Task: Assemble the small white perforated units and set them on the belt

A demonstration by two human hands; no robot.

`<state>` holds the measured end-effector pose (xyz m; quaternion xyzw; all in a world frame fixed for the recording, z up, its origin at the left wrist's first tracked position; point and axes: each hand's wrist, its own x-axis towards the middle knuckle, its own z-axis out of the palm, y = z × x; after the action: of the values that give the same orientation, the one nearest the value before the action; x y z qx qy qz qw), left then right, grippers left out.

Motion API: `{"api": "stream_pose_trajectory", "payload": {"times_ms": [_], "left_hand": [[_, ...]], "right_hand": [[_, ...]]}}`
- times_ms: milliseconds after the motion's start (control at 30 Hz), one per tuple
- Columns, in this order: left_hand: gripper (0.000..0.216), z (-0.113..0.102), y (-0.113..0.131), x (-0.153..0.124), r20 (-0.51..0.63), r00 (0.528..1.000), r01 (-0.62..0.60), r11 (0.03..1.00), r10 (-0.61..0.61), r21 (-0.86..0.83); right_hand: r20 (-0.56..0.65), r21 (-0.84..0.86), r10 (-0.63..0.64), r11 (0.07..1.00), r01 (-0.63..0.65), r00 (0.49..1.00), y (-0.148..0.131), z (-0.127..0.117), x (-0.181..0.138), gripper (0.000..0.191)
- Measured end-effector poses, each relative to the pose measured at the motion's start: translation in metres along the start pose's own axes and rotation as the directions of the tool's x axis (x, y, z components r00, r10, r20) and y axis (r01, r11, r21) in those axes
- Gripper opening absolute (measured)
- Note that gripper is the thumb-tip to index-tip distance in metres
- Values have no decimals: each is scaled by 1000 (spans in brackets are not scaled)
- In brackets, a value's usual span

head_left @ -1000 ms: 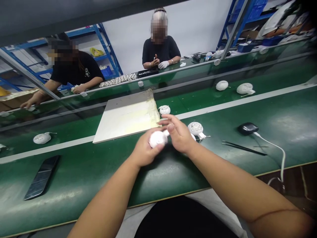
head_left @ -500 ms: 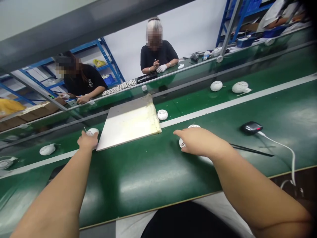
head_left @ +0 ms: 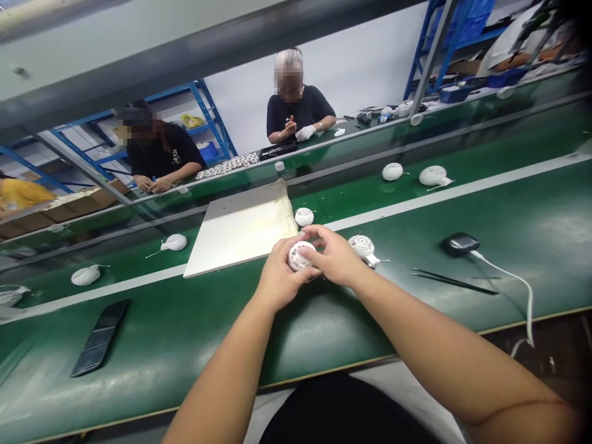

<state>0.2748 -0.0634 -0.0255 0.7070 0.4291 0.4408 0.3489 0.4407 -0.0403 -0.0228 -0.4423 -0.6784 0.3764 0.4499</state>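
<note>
A white, round, domed piece with a perforated top [head_left: 301, 255] is held between my two hands, raised over the green work surface [head_left: 222, 345]. My left hand [head_left: 274, 279] closes around its left side. From the right, my right hand [head_left: 337, 254] grips it with thumb and fingers; the underside is hidden by my palms. Just right of my right hand lies a similar white domed piece [head_left: 361, 246] with a small tab and short lead. Another white piece [head_left: 304, 216] sits behind my hands, beside the white board [head_left: 240, 237].
More white pieces lie left [head_left: 174, 242] and right [head_left: 392, 171] along the belt. Black tweezers [head_left: 456, 282] and a black device [head_left: 461, 243] with a white cable lie right; a dark flat object [head_left: 100, 338] lies left. Two co-workers [head_left: 298, 111] [head_left: 161, 151] sit across.
My left hand has left the white piece at the left and come to the middle. My right hand has moved left with a domed piece, and both hands now hold it.
</note>
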Motion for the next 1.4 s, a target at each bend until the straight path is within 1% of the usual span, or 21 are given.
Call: {"api": "stream_pose_trajectory", "payload": {"times_ms": [67, 133, 167, 200, 267, 333, 400, 467, 533, 567, 633, 700, 733, 800, 900, 967, 1067, 1233, 1300, 1333, 1400], "left_hand": [[66, -5, -17, 3, -85, 993, 61, 967, -84, -246], [65, -8, -34, 4, -151, 983, 17, 878, -102, -479], [66, -8, -39, 3, -168, 982, -22, 839, -83, -543], [67, -8, -42, 2, -168, 984, -49, 818, -59, -573], [65, -7, -43, -1, -121, 992, -53, 826, -18, -561], [62, -8, -38, -3, -91, 996, -62, 866, 19, -496], [62, -12, -33, -3, -108, 992, -109, 910, 72, -399], [59, -15, -28, -4, -133, 984, -150, 944, 115, -293], [49, -16, -26, -5, -178, 977, -160, 957, 118, -242], [45, -15, -24, -5, -208, 972, -155, 959, 106, -239], [42, -11, -21, -7, -267, 961, -146, 954, 75, -260], [41, -4, -16, -10, -271, 961, -136, 950, 57, -280], [40, -1, -14, -11, -255, 965, -134, 950, 61, -281], [39, 6, -9, -13, -205, 975, -139, 956, 86, -260], [42, 12, -4, -15, -140, 984, -140, 968, 112, -210], [46, 15, -3, -15, -129, 987, -123, 975, 99, -187], [48, 18, -4, -14, -135, 989, -79, 987, 60, -140], [45, 16, -6, -9, -119, 991, -65, 994, 55, -84], [45, 10, -7, -8, -158, 986, -72, 993, 58, -89], [45, 6, -9, -7, -196, 978, -86, 991, 65, -103], [45, -1, -13, -6, -266, 961, -120, 981, 77, -150]], "right_hand": [[-11, 73, 14, 997, -14, 1000, 3, -1, 2, 36], [21, 118, -6, 993, 4, 1000, 5, 0, 2, 37], [63, 145, -24, 989, 15, 998, 5, 2, 1, 41], [110, 179, -40, 984, 20, 993, 5, 4, 1, 46], [182, 243, -53, 970, 7, 982, 4, 9, -1, 54], [203, 230, -45, 973, -3, 978, 2, 11, -4, 56], [198, 125, -42, 992, 18, 979, 0, 10, -6, 55], [220, 33, -60, 998, 54, 974, -1, 9, -7, 56], [245, 31, -71, 997, 65, 967, 0, 9, -8, 54], [220, 61, -74, 996, 61, 973, 1, 10, -8, 49], [73, 143, -76, 988, 65, 994, 4, 14, -8, 39], [-79, 242, -70, 966, 87, 994, 7, 22, -8, 38], [-114, 281, -67, 955, 96, 991, 8, 27, -8, 41], [-116, 322, -63, 942, 98, 991, 8, 38, -9, 45], [-143, 295, -53, 951, 94, 988, 8, 50, -13, 50], [-177, 275, -33, 958, 81, 984, 9, 56, -16, 52], [-197, 258, 5, 965, 47, 980, 13, 59, -19, 53], [-158, 226, 23, 974, 14, 987, 18, 52, -13, 53], [-120, 179, 0, 984, 22, 993, 16, 44, -9, 52], [-75, 148, -12, 989, 23, 997, 14, 40, -8, 50], [73, 88, -18, 996, 11, 997, 9, 32, -7, 45]]}}
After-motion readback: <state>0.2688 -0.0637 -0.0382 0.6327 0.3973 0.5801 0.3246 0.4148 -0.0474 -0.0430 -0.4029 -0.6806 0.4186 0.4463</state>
